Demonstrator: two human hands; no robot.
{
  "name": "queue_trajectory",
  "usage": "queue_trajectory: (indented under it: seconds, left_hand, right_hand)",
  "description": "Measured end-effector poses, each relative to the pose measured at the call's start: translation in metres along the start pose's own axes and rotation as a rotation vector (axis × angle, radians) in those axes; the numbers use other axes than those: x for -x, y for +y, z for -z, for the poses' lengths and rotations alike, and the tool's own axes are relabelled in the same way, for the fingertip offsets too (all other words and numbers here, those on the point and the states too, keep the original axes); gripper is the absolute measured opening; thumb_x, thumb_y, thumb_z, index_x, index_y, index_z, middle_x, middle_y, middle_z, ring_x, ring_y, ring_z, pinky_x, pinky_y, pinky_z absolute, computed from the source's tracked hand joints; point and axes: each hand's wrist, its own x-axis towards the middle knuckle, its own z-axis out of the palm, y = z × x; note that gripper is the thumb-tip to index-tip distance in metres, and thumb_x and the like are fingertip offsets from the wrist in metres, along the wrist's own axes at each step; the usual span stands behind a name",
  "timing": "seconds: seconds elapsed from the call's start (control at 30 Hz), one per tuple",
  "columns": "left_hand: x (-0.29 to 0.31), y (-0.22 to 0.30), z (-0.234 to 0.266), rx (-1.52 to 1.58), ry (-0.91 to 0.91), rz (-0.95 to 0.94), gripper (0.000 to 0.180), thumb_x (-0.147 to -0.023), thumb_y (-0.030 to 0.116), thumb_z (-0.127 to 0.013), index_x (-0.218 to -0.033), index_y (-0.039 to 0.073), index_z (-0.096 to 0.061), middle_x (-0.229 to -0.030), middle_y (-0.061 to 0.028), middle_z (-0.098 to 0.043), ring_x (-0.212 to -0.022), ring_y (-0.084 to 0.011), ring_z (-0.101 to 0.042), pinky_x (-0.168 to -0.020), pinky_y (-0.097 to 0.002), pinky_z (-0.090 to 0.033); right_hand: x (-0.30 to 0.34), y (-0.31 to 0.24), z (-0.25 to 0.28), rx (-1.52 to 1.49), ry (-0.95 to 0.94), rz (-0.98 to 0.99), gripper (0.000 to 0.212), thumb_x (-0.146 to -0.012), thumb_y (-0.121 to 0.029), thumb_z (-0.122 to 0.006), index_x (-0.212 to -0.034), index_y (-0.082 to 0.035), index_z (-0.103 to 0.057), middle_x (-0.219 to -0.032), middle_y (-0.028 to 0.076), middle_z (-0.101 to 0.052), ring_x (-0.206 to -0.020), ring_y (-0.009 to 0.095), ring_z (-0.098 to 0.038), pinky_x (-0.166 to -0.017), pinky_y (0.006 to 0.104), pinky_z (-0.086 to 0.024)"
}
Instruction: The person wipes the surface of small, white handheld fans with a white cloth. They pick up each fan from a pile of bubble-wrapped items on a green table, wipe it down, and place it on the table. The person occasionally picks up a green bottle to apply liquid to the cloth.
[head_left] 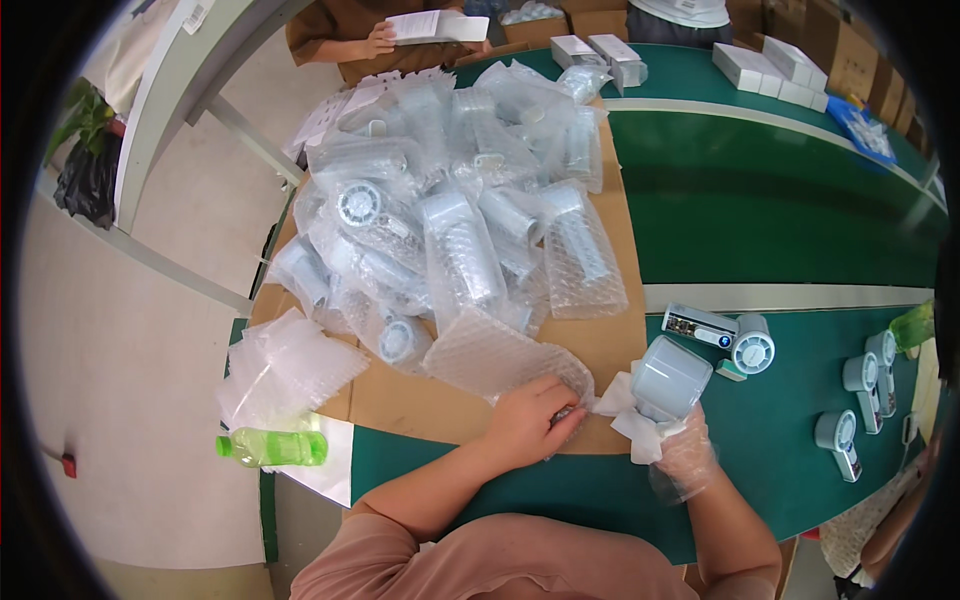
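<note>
My left hand [537, 420] is closed on the near edge of a flat bubble wrap bag [505, 358], its fingers curled under. My right hand [688, 448], in a thin clear plastic glove, grips a white cylindrical device [672, 378] that is tilted, with a crumpled white cloth or tissue [638, 425] bunched against its lower left side. The device's handle, if it has one, is hidden. Just beyond it lie a similar device with a round vented head [752, 345] and a dark control panel [698, 325]. A big heap of bubble-wrapped devices [460, 250] fills the cardboard sheet ahead.
Flat bubble bags [285, 365] are stacked at left beside a green bottle [272, 447]. More round-headed devices [837, 432] stand at right on the green table [780, 420]. White boxes [770, 75] sit on the far green belt. Across the table a person holds a white booklet [437, 27].
</note>
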Motion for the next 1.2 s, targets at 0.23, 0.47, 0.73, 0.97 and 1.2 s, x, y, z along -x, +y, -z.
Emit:
queue_trajectory:
  seconds: [0.23, 0.47, 0.73, 0.97, 1.2]
  left_hand:
    - [0.005, 0.003, 0.004, -0.007, 0.003, 0.020, 0.011, -0.080, 0.014, -0.070, -0.079, 0.007, -0.061, -0.075, -0.0092, -0.057, -0.065, -0.0288, -0.058, -0.055, -0.0367, -0.045]
    - [0.000, -0.002, -0.008, -0.033, 0.073, -0.063, 0.011, -0.080, 0.016, -0.068, -0.078, 0.007, -0.061, -0.074, -0.0105, -0.057, -0.068, -0.0306, -0.058, -0.059, -0.0399, -0.046]
    - [0.005, 0.008, 0.001, -0.053, -0.027, 0.009, 0.010, -0.080, 0.015, -0.065, -0.079, 0.005, -0.061, -0.076, -0.0120, -0.057, -0.070, -0.0331, -0.058, -0.062, -0.0420, -0.047]
    - [0.023, 0.014, -0.007, 0.036, -0.076, -0.036, 0.010, -0.083, 0.014, -0.062, -0.080, 0.005, -0.058, -0.081, -0.0120, -0.057, -0.078, -0.0337, -0.057, -0.065, -0.0420, -0.047]
    - [0.024, 0.025, -0.006, 0.186, -0.203, -0.044, 0.012, -0.085, 0.013, -0.061, -0.094, 0.005, -0.059, -0.088, -0.0134, -0.057, -0.081, -0.0333, -0.058, -0.068, -0.0410, -0.048]
  right_hand:
    - [0.001, -0.011, -0.010, -0.016, 0.009, 0.053, 0.053, -0.073, -0.001, -0.076, -0.120, -0.005, -0.053, -0.106, 0.006, -0.063, -0.095, 0.015, -0.061, -0.080, 0.0305, -0.050]
    - [-0.004, 0.003, 0.009, 0.421, -0.040, 0.129, 0.051, -0.076, -0.008, -0.076, -0.120, -0.004, -0.053, -0.108, 0.007, -0.062, -0.100, 0.017, -0.060, -0.086, 0.0322, -0.049]
    - [0.002, 0.010, 0.004, 0.168, 0.080, -0.024, 0.046, -0.079, -0.012, -0.074, -0.120, -0.005, -0.054, -0.107, 0.007, -0.064, -0.098, 0.018, -0.061, -0.086, 0.0339, -0.049]
    - [-0.004, 0.018, -0.006, 0.025, 0.082, 0.041, 0.064, -0.072, -0.001, -0.078, -0.128, -0.001, -0.048, -0.114, 0.008, -0.061, -0.097, 0.017, -0.062, -0.076, 0.0325, -0.056]
    - [0.001, -0.001, -0.005, 0.157, 0.081, 0.061, 0.062, -0.076, -0.005, -0.074, -0.131, -0.002, -0.047, -0.117, 0.009, -0.060, -0.102, 0.019, -0.061, -0.086, 0.0324, -0.053]
